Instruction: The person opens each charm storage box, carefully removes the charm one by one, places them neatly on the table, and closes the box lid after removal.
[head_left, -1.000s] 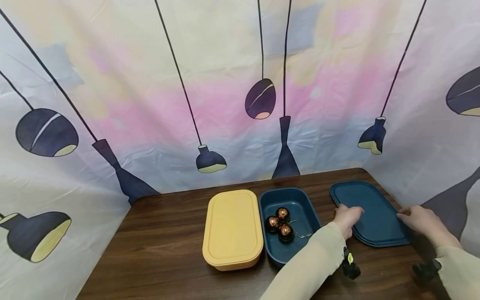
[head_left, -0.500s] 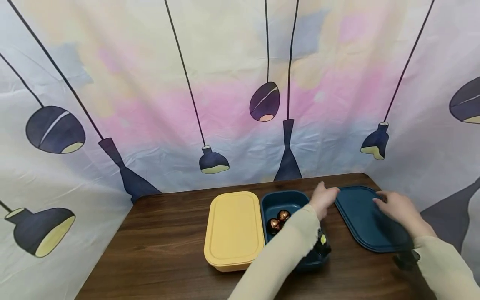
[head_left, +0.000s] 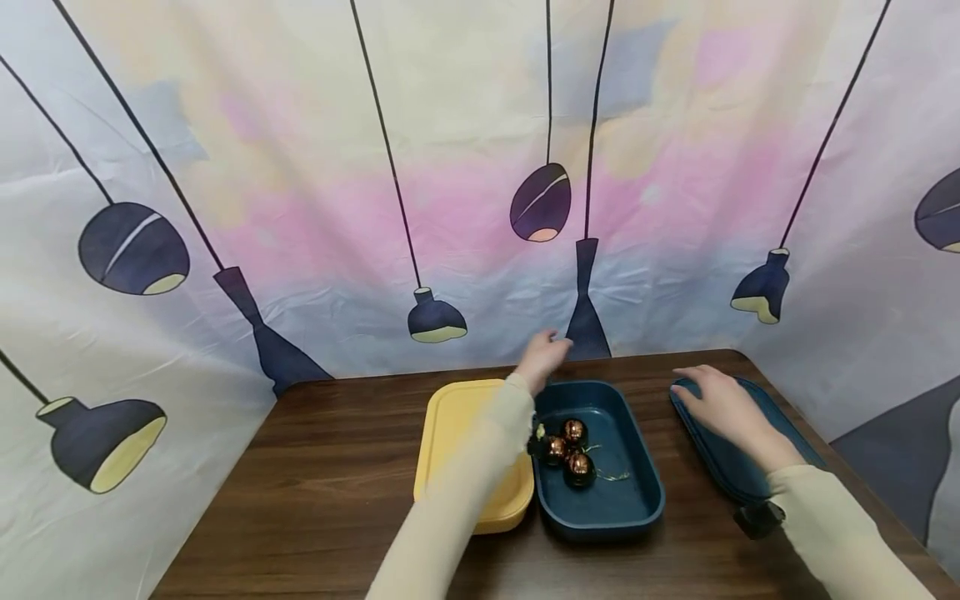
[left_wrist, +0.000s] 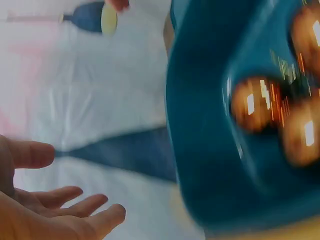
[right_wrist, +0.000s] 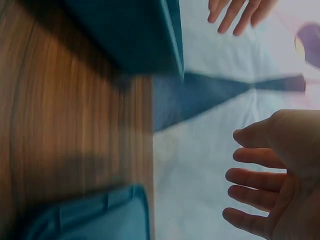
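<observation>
My left hand [head_left: 543, 360] is in the air near the far edge of the yellow box and the blue box, fingers spread and holding nothing in the left wrist view. A yellow box with a lid on [head_left: 457, 421] stands under my left forearm. Right beside it is an open blue box [head_left: 626, 450], with several shiny copper-coloured ball ornaments [head_left: 580, 469] and thin gold strings inside. My right hand [head_left: 723, 404] hovers over the blue lid [head_left: 772, 417], which lies on the table at the right. Its fingers look relaxed and apart in the right wrist view.
The dark wooden table [head_left: 322, 475] has its far edge close to a hanging cloth [head_left: 480, 208] printed with lamps. A dark wrist camera [head_left: 759, 518] sits on my right wrist.
Both hands have come off the blue lid, which stays lying on the table. My left hand has travelled left across the blue box; my right hand has lifted and shifted left.
</observation>
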